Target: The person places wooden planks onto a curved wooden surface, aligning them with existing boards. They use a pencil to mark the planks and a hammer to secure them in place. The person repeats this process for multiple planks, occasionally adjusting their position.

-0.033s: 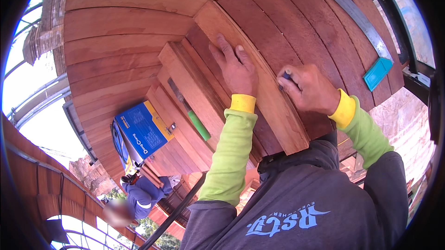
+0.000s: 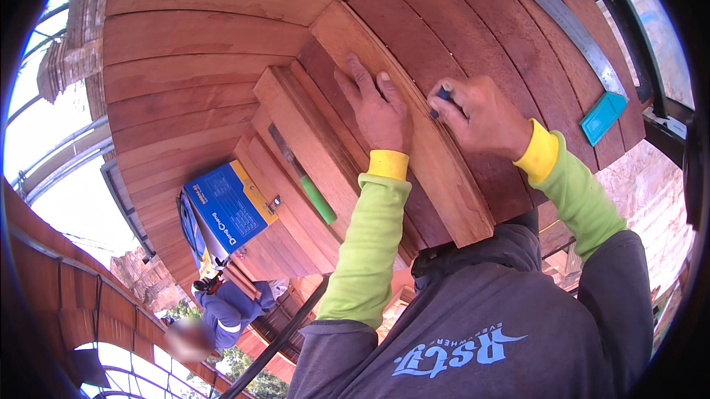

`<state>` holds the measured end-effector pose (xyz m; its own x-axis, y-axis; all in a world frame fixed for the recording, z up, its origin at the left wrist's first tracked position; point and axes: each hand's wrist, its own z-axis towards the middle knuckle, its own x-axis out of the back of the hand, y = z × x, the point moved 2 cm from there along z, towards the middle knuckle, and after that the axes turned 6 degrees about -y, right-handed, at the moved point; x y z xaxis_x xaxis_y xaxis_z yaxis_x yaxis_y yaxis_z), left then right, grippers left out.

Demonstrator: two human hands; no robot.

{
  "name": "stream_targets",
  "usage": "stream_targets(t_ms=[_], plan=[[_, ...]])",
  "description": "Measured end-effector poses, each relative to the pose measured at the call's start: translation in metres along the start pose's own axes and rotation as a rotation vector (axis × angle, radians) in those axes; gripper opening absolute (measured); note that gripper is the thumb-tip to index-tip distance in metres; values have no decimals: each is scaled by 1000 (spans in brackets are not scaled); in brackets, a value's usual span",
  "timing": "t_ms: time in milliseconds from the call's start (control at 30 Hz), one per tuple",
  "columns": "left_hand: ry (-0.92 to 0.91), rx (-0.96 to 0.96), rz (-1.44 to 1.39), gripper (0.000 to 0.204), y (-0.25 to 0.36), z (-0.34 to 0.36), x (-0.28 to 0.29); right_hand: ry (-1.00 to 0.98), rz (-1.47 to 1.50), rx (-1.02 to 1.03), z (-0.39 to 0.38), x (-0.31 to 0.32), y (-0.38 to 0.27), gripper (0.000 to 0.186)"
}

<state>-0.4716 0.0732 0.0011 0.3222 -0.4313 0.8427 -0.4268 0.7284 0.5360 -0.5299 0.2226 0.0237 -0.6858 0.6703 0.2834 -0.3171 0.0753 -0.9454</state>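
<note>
My left hand lies with fingers spread on a long reddish-brown wooden board, pressing on its upper face. At the board's right edge, my right hand is closed around a small dark, stick-like piece. One end of that piece pokes out above the fingers, and its lower end is near the board's edge; its exact kind cannot be made out. The board rests on a surface of dark red wooden planks.
A shorter wooden piece lies to the left, beside a green-handled flat-bladed tool. Farther left stands a blue and yellow box. A try square with a teal handle lies at right. Another person works at lower left.
My right hand has slid up and left along the board's edge with the dark piece. My left hand and the board have stayed in place.
</note>
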Motion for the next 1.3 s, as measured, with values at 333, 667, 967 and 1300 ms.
stream_targets(t_ms=[333, 667, 967, 1300], plan=[[3, -57, 43, 53, -5, 1, -4, 395, -331, 361, 193, -13, 69, 23], [13, -49, 68, 52, -10, -1, -1, -21, -80, -86, 2, -6, 1, 15], [30, 4, -13, 60, -11, 0, 1, 140, 5, -525, -267, -3, -82, 9], [78, 138, 45, 91, 8, 1, 19, 466, -223, -500, -272, -32, -93, 20]])
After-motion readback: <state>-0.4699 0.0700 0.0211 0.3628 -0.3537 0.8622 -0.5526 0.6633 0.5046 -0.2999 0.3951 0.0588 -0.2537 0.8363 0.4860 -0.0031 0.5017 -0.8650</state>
